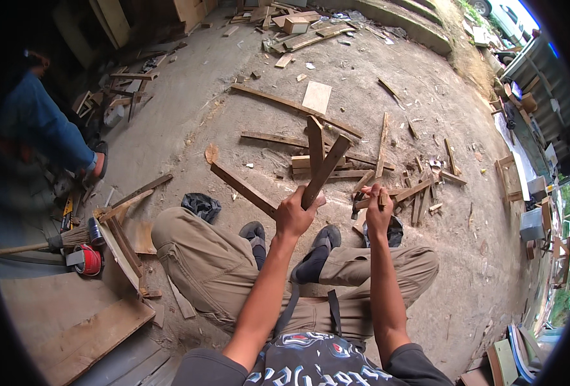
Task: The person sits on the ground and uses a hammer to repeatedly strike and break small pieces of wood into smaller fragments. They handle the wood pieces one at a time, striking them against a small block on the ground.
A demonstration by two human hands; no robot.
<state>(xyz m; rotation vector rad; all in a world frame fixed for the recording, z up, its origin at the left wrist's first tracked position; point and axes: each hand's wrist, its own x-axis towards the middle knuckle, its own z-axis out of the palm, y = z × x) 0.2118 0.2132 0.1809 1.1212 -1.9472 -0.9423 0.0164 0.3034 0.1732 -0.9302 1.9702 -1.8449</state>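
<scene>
My left hand is closed around a wooden strip that slants up and away from me. A second upright strip stands right beside it, and a longer strip reaches out to the left from near my fist. Whether these strips are joined is hidden by my hand. In my right hand, fingers wrapped round its wooden handle, is what looks like a hammer; its dark head shows left of my fingers. My hands are apart, above my bent legs.
Several wood offcuts and long strips lie on the concrete floor ahead, with a pale square board. To the left are a red reel, a brush and boards. A person in blue trousers is at far left.
</scene>
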